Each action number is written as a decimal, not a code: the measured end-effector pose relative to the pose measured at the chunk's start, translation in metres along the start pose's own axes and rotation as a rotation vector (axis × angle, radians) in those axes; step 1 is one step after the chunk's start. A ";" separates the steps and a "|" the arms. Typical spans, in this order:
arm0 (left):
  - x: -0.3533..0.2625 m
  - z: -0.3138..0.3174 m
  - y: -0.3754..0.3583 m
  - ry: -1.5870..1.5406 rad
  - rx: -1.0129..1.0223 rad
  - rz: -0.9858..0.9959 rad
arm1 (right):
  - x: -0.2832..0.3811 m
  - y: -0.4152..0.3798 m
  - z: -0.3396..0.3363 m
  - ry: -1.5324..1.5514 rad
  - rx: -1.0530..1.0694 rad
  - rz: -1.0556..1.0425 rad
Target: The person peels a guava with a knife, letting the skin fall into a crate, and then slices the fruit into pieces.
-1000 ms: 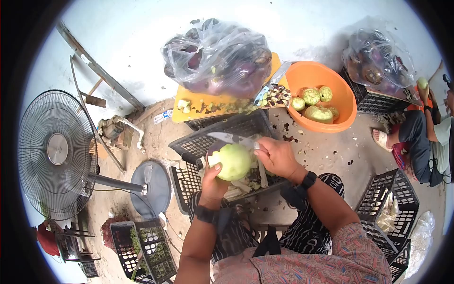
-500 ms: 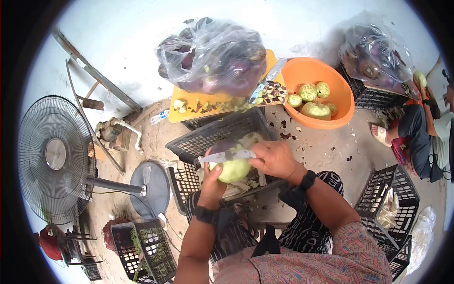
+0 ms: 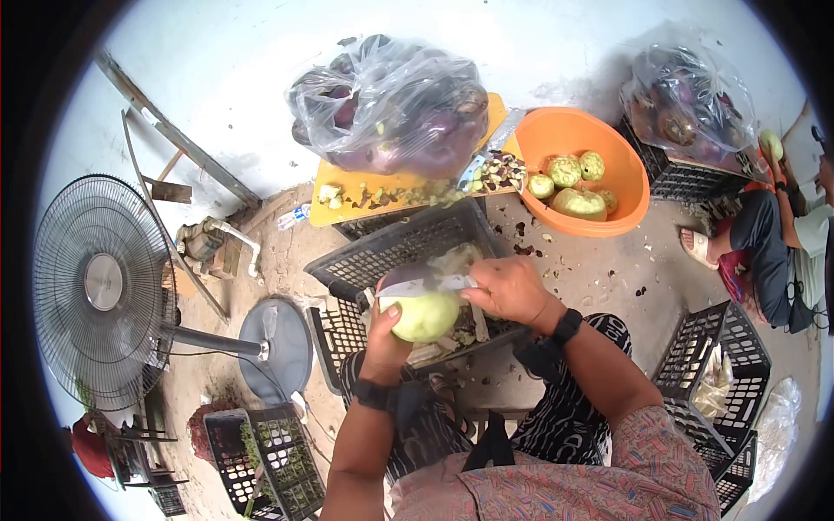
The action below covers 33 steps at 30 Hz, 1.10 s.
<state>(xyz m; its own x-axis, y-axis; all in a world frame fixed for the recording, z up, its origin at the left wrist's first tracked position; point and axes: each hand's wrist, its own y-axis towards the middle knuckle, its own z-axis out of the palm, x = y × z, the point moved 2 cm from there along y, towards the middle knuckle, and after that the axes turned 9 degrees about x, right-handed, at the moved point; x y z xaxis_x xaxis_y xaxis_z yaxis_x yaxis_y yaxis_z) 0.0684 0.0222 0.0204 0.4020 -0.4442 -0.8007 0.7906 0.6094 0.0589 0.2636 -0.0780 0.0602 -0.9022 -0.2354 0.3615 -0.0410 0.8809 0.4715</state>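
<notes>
My left hand (image 3: 386,334) is wrapped round the left side of a big round eggplant (image 3: 427,318), its thumb pressed on the front. Pale green flesh shows on the near side, while dark purple skin covers the far side. A knife (image 3: 417,286) lies across the top of it, blade pointing left. Its handle is in the closed fingers of my right hand (image 3: 514,293). Directly below is a black plastic crate (image 3: 404,239) with peelings inside.
Beyond the crate, a bag of purple eggplants (image 3: 391,108) rests on an orange board (image 3: 347,207) strewn with scraps. An orange basin (image 3: 630,195) holds several peeled eggplants. A fan (image 3: 102,282) stands left, crates (image 3: 712,365) right. Another person (image 3: 773,234) sits at far right.
The eggplant has shifted slightly nearer and to the right in my left hand. The knife and my right hand have moved a little to the right.
</notes>
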 end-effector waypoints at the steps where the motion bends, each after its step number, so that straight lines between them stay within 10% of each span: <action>1: 0.000 0.000 0.002 -0.001 -0.001 0.002 | 0.001 0.001 0.000 0.000 0.001 -0.002; 22: -0.015 -0.005 -0.030 0.005 0.072 0.053 | 0.001 0.004 0.018 0.075 0.080 0.100; 33: -0.021 -0.025 -0.057 0.142 -0.040 0.115 | 0.054 0.017 0.025 0.003 0.079 -0.311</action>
<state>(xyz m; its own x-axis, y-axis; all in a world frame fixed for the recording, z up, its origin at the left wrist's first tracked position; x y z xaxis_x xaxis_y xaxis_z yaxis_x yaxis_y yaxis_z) 0.0031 0.0135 0.0190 0.4172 -0.2741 -0.8665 0.7228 0.6781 0.1335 0.2032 -0.0653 0.0677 -0.8402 -0.4990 0.2122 -0.3477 0.7960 0.4955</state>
